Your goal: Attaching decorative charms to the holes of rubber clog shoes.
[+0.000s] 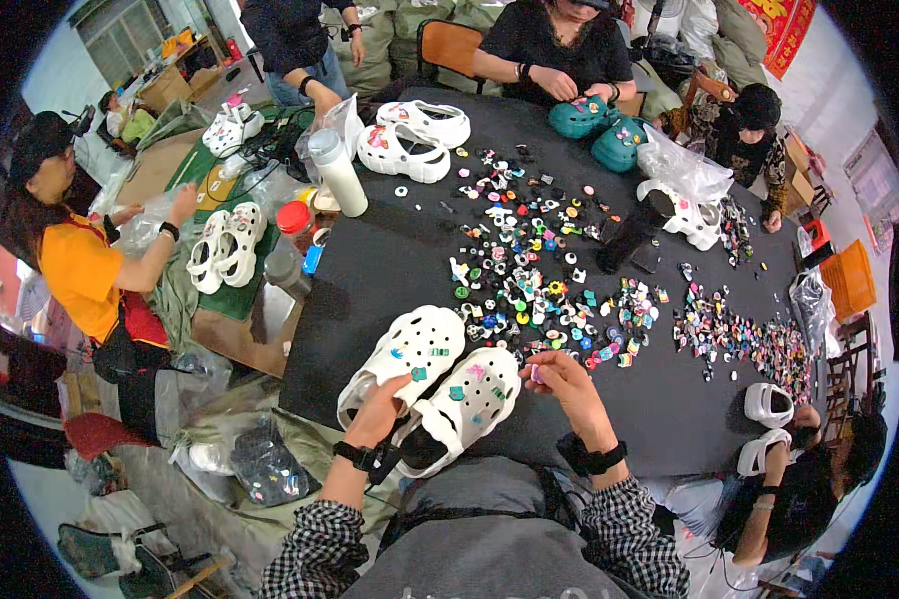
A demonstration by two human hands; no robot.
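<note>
Two white clogs (413, 351) with colourful charms in their holes stand side by side at the near edge of the black table. My left hand (375, 411) grips a clog near its opening, with the thumb along the side; most of its fingers are hidden. The right clog (481, 391) has pink, green and teal charms on its top. Just right of its toe, my right hand (569, 392) pinches a small purple shoe charm (536, 374) between thumb and fingertips. Beyond the clogs lies a wide, loose heap of mixed shoe charms (529, 299).
The black table (370, 260) bears more white clogs (407, 150) at the far left, a white bottle (337, 172), a red-lidded jar (295, 222) and teal clogs (617, 142). Another charm pile (749, 334) lies at right. Several people work around the table. An orange crate (849, 280) stands at right.
</note>
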